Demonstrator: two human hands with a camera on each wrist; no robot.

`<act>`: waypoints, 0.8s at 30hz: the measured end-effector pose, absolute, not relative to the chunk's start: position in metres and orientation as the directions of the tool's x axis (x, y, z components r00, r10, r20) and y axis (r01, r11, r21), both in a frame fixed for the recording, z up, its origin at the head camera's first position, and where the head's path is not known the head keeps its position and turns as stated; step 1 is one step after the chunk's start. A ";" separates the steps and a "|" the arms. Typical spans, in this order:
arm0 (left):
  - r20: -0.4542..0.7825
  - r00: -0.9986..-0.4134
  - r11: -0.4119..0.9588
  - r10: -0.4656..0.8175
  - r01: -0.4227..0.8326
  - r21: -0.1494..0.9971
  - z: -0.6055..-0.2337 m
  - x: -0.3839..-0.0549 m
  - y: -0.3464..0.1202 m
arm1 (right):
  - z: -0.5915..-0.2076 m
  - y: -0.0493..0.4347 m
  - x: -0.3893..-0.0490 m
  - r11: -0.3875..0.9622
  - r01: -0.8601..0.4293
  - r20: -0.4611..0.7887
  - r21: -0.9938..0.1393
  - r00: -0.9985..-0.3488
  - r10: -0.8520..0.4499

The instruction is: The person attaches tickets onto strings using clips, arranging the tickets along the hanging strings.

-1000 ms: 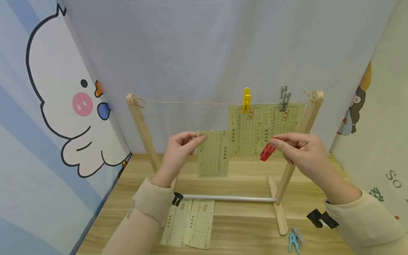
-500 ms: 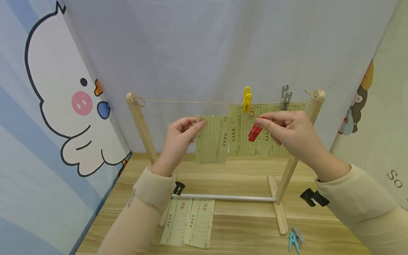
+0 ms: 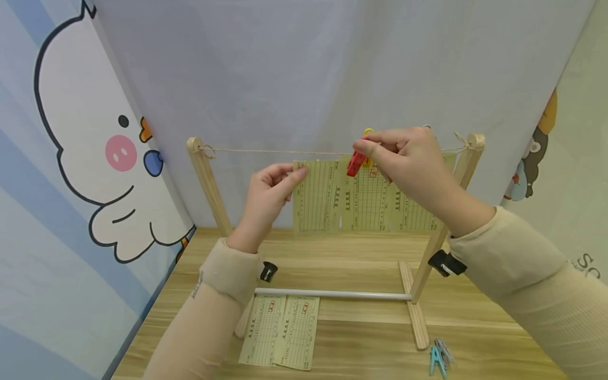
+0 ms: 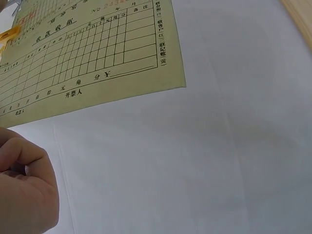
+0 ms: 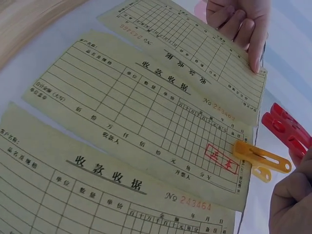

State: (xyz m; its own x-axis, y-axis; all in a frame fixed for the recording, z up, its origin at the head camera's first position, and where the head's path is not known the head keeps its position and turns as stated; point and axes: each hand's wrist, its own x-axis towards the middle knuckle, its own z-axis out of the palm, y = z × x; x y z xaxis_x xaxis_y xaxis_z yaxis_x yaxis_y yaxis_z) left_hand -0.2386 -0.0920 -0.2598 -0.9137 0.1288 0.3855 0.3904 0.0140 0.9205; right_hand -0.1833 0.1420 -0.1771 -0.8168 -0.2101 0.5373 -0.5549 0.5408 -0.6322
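My left hand [image 3: 269, 198] pinches the upper left corner of a yellowish printed receipt [image 3: 317, 198], whose top edge is just under the string [image 3: 266, 151]. Thumb and fingers of my right hand [image 3: 413, 161] hold a red clothespin [image 3: 353, 162] close to the string, to the right of that receipt's top. In the right wrist view the red clothespin [image 5: 287, 127] is near a yellow clothespin [image 5: 263, 157], which grips a hanging receipt [image 5: 141, 112] with a red stamp. Another hung receipt [image 5: 107, 190] is beside it. My right hand hides most of the clips from the head view.
Wooden posts [image 3: 209, 184] carry the string, and a white rod [image 3: 332, 293] joins them low down. Two receipts [image 3: 299, 332] lie on the wooden table [image 3: 361, 348] at the front left. A light blue clothespin [image 3: 436, 361] and a grey one [image 3: 444, 349] lie at the front right.
My left hand has raised the receipt up to the string, beside the hung ones. My right hand has carried the red clothespin up and left, in front of the yellow clothespin.
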 end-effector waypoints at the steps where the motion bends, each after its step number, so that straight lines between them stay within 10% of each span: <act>1: 0.387 -0.913 0.011 0.128 0.391 0.920 -0.259 -0.239 -0.092 | -0.175 0.140 -0.184 0.541 -0.559 0.541 -0.628 -0.814 -0.212; 24: 0.342 -0.932 -0.050 0.120 0.338 0.940 -0.259 -0.247 -0.090 | -0.154 0.085 -0.207 0.670 -0.555 0.555 -0.493 -0.794 -0.248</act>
State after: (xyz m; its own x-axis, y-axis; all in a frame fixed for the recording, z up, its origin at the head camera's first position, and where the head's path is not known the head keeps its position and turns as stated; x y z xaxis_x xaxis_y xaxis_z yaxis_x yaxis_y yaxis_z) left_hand -0.2473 -0.0899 -0.2588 -0.9321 0.1196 0.3420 0.3383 -0.0501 0.9397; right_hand -0.2069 0.0850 -0.1539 -0.7937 -0.2479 0.5555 -0.5545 0.6702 -0.4933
